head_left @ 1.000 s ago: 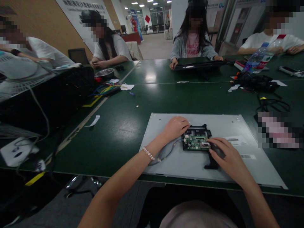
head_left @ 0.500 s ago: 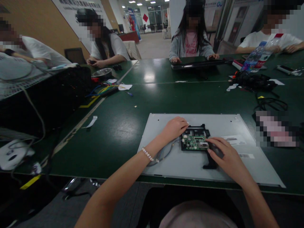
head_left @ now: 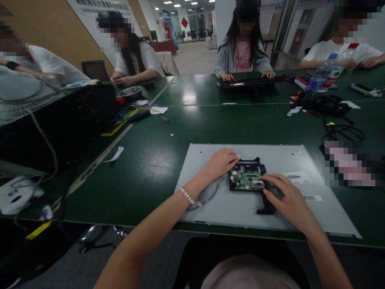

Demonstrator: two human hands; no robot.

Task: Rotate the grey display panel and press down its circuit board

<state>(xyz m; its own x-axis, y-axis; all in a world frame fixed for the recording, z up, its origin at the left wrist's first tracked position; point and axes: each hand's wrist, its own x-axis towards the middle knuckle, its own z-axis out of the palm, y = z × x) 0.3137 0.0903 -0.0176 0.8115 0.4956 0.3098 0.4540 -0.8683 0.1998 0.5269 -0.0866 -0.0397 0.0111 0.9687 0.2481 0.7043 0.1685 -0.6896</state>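
Note:
A large grey metal panel (head_left: 207,212) lies flat on the dark green table. On it sits a black plastic bracket (head_left: 265,208) carrying a green circuit board (head_left: 245,180) with a metal connector at its lower right. My left hand (head_left: 223,162) has its fingers curled in at the bracket's upper left corner. Thumb and forefinger of my right hand (head_left: 284,194) grip the bracket's right side, beside the board; a dark rounded shape shows under that palm, its kind unclear. Thin grey cables (head_left: 210,192) run from the board's left side beneath my left wrist.
Left stands a black computer case (head_left: 87,116) with cables over it. Behind it lie coloured wires (head_left: 135,113) and a round metal dish (head_left: 130,92). Right are plastic bottles (head_left: 323,74), a black cable heap (head_left: 321,103) and a blurred pink object (head_left: 349,164). Several people sit around.
My hands and the bracket look unmoved. Across the table, a person's hands shift slightly on the dark flat object in front of them.

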